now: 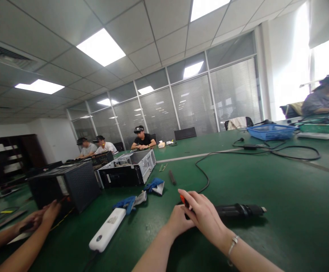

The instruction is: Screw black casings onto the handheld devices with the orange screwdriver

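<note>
A black electric screwdriver (pixel 239 210) points right, its bit end past my right wrist and its rear end hidden by my hands. My left hand (pixel 178 221) is closed around the dark rear part, mostly covered by the other hand. Crossing over it, my right hand (pixel 205 213) pinches a small orange-and-black piece (pixel 183 200) between thumb and fingers; its kind is unclear. A black cable (pixel 207 177) runs from beside my fingers across the green table (pixel 280 181). Whether it joins the screwdriver is hidden.
Left of my hands lie a white power strip (pixel 107 228) and blue-grey gloves (pixel 154 186). Beyond them are a dark bar (pixel 172 177), an opened computer case (pixel 121 175) and a black case (pixel 65 185), where a co-worker's hands (pixel 49 215) work. A blue basket (pixel 272 132) stands far right.
</note>
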A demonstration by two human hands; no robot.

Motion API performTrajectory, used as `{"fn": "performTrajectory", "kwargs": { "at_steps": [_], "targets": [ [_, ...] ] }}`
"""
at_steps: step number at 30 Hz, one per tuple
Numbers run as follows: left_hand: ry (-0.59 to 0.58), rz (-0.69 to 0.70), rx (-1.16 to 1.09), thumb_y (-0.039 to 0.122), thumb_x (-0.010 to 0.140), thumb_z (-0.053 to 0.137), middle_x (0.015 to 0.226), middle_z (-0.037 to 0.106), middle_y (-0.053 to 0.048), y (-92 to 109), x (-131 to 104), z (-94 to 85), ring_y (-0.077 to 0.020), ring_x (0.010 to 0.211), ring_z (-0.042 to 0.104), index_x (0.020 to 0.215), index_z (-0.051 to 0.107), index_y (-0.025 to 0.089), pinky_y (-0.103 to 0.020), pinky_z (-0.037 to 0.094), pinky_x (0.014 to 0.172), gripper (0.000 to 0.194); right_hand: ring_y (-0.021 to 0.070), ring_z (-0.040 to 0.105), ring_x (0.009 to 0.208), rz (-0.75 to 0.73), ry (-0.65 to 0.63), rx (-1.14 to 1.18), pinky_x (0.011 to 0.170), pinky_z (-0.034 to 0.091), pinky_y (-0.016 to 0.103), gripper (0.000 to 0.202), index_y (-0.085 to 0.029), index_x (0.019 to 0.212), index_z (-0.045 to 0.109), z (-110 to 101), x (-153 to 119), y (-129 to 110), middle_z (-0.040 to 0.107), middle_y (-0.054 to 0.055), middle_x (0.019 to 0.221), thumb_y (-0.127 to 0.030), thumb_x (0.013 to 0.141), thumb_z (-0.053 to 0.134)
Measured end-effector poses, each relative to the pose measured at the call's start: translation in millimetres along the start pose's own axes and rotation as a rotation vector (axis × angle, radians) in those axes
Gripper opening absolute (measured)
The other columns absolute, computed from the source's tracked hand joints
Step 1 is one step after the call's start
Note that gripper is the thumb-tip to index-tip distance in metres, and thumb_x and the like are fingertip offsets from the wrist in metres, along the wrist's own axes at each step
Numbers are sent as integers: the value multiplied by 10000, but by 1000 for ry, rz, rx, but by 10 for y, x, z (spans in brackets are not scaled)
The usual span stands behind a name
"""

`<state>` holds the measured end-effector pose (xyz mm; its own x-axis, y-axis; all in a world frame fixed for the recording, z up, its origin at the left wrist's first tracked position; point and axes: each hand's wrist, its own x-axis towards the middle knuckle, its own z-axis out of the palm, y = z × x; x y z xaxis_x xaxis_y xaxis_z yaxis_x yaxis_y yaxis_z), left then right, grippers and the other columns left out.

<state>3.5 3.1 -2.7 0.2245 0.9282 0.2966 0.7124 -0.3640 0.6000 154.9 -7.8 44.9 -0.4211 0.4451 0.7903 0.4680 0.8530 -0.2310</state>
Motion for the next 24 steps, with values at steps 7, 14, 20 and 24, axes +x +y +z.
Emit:
{"fn": "performTrajectory", "kwargs": {
  "at_steps": [7,14,20,24],
  "targets": [
    [7,94,-29,172,735,651,791,716,-57,9,-12,-18,-190,726,642,831,701,86,-217,456,626,138,181,609,800,20,17,59,747,536,342,579,-233,1463,272,19,-18,10,645,55,963,-102,909,380],
    [13,82,29,185,722,670,760,715,-53,-23,2,5,-188,711,638,803,707,89,-214,443,614,131,198,615,848,-10,55,-16,768,528,359,431,-237,1333,469,5,-1,28,632,77,1037,-178,906,475],
    [13,66,15,190,724,662,775,719,-55,-10,-4,-6,-179,691,625,814,711,81,-213,434,604,150,183,603,815,26,26,36,752,528,342,593,-257,1468,268,0,3,9,635,55,1001,-97,911,395],
    [26,73,-2,165,721,642,738,706,-51,-10,-2,-9,-171,674,621,784,709,78,-205,421,586,127,198,594,913,33,10,33,815,515,364,586,-252,1443,319,-23,16,-2,608,74,1115,-109,893,461]
  ]
}}
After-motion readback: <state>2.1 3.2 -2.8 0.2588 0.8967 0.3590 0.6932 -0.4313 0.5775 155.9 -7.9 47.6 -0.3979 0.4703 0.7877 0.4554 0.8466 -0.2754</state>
